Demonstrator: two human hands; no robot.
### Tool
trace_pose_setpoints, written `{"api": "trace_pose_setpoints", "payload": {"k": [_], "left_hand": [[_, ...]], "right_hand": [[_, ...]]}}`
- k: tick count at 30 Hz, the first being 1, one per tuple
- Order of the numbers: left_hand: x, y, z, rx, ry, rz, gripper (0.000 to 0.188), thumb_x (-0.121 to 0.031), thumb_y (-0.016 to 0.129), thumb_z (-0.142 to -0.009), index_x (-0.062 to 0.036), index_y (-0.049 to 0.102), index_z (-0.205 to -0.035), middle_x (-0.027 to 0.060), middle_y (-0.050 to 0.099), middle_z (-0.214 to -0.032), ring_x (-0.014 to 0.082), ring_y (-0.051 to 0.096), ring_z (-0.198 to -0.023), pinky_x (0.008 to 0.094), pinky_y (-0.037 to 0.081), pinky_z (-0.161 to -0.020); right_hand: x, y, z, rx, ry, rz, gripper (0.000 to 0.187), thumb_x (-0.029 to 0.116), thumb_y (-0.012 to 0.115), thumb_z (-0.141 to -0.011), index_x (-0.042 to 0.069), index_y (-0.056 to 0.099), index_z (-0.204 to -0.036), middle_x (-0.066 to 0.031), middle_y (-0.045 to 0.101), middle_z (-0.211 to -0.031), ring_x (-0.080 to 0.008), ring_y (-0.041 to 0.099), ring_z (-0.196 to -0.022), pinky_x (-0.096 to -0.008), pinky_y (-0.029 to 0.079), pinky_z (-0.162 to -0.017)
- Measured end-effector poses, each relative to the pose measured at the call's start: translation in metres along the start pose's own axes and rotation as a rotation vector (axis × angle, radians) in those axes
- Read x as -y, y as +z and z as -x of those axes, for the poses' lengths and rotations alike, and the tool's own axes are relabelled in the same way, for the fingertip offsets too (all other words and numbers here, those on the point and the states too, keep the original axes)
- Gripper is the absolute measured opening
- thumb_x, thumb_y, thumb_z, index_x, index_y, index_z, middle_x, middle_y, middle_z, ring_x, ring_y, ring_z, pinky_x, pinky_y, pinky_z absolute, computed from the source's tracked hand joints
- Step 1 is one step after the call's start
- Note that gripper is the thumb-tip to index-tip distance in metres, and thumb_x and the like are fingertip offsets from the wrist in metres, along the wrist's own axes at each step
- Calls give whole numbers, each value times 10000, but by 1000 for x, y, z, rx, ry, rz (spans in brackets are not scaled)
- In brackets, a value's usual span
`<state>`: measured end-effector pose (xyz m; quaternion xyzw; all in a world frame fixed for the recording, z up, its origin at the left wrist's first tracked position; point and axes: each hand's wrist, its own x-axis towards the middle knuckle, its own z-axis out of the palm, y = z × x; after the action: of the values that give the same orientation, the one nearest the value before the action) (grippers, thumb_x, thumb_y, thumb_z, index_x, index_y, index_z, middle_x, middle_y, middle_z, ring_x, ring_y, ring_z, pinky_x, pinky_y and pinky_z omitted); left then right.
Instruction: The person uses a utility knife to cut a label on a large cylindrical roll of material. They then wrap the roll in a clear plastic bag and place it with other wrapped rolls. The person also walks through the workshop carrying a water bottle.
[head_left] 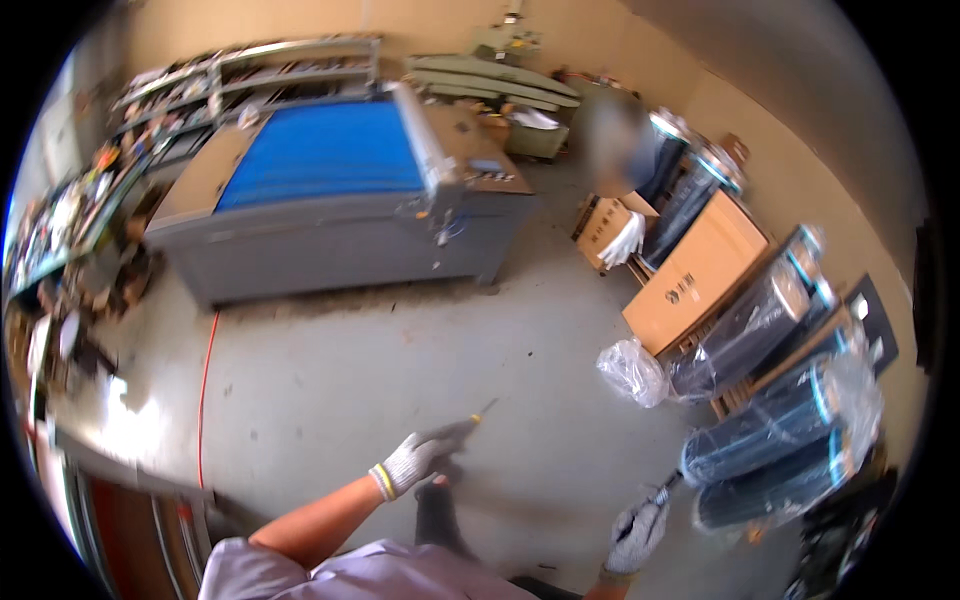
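My left hand (pixel 408 466), in a grey-white knit glove with a yellow cuff edge, is closed on a screwdriver (pixel 478 417). Its yellow part and thin shaft point up and to the right, away from me; motion blurs the grip end. Lower right, my right hand (pixel 637 535) wears a matching glove. Its fingers are curled around a small dark tool (pixel 668 487), too blurred to name exactly, which sticks out toward the plastic-wrapped rolls. Both hands are held over the grey floor, apart from each other.
A large grey machine table with a blue bed (pixel 325 150) stands ahead. Dark wrapped rolls (pixel 765 420), a cardboard box (pixel 697 272) and a clear plastic bag (pixel 633 372) line the right. A red hose (pixel 206 400) crosses the floor. Cluttered shelves (pixel 80 215) stand left.
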<state>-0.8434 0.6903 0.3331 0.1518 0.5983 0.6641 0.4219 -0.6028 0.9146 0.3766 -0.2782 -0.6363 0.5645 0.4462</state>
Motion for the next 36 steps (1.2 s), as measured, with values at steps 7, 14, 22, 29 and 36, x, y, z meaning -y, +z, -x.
{"api": "trace_pose_setpoints", "payload": {"k": [7,14,22,29,36], "left_hand": [[-84,-62,-196,-174,-10,-15,610,-158,591,-877,-37,381,-1437,64,617,-1051,89,553,-671,209,446,-540],[-172,-108,-402,-283,140,-150,641,-184,658,-852,-8,407,-1415,40,584,-829,88,536,-614,239,446,-523],[-220,-125,-661,-57,102,-364,586,-200,691,-809,-12,494,-1328,18,584,-842,85,515,-607,234,438,-523],[-222,-71,-773,533,-202,-248,574,-18,619,-789,-16,455,-1339,23,536,-787,106,521,-578,247,448,-493],[-192,64,-689,1106,-57,-454,589,12,619,-774,12,458,-1340,41,577,-953,147,569,-728,298,503,-625]], "right_hand": [[-35,114,-207,-31,-38,225,231,10,498,-845,-18,592,-1055,-10,523,-763,-87,482,-692,-232,416,-654],[-59,198,-351,34,29,279,210,27,495,-858,-16,591,-1039,8,484,-669,-64,422,-561,-215,357,-510],[-110,289,-468,-358,289,207,141,103,507,-924,0,583,-982,11,492,-629,-60,433,-537,-216,351,-485],[-87,312,-510,-621,279,371,215,196,636,-894,-17,662,-898,-43,639,-717,-80,551,-672,-263,472,-622],[-47,291,-388,-998,506,337,281,276,633,-915,12,672,-1004,-53,650,-739,-94,578,-699,-275,488,-684]]}}
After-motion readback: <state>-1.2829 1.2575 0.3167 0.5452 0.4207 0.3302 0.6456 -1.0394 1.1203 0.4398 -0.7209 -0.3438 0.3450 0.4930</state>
